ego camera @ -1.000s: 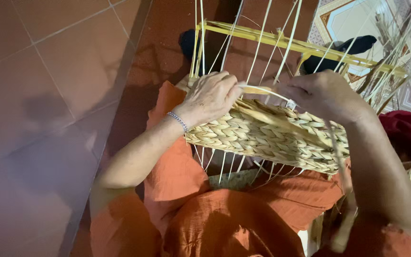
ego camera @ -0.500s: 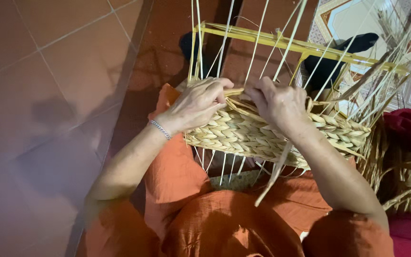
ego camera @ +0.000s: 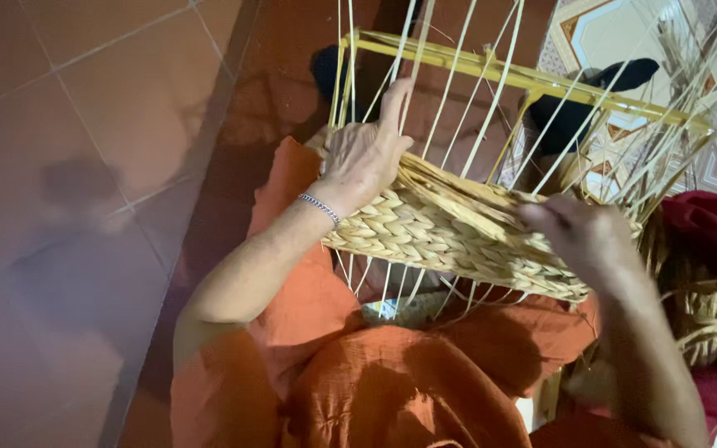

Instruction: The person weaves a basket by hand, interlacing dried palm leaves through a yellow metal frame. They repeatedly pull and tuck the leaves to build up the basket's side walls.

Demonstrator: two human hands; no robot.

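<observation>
— Where do we have the basket right now?

— The half-woven straw basket (ego camera: 450, 241) lies across our lap, on the orange cloth (ego camera: 392, 373) of our clothing, with its braided band running from about nine o'clock down toward four o'clock. The yellow frame (ego camera: 524, 79) stands up from it toward twelve o'clock, and thin pale strands (ego camera: 450, 99) run from the frame down into the weave.

— And our left hand?

— Our left hand (ego camera: 363, 158) sits at the ten o'clock end of the braided band, palm down on its upper edge. The forearm comes in from seven o'clock, with a thin bracelet (ego camera: 319, 207) at the wrist. The fingers (ego camera: 392, 104) are spread loosely, one pointing straight up toward twelve o'clock along an upright strand; they press on the weave and do not clamp anything.

— The right one?

— Our right hand (ego camera: 578, 236) rests on the three o'clock end of the band, arm rising from five o'clock. It is blurred and turned away from us, so we cannot tell whether its fingers are apart or closed on a strand.

— What else is around us?

— Red floor tiles (ego camera: 85, 124) at nine o'clock, and a dark red cloth (ego camera: 715, 249) with loose straw (ego camera: 695, 315) at three o'clock.
</observation>
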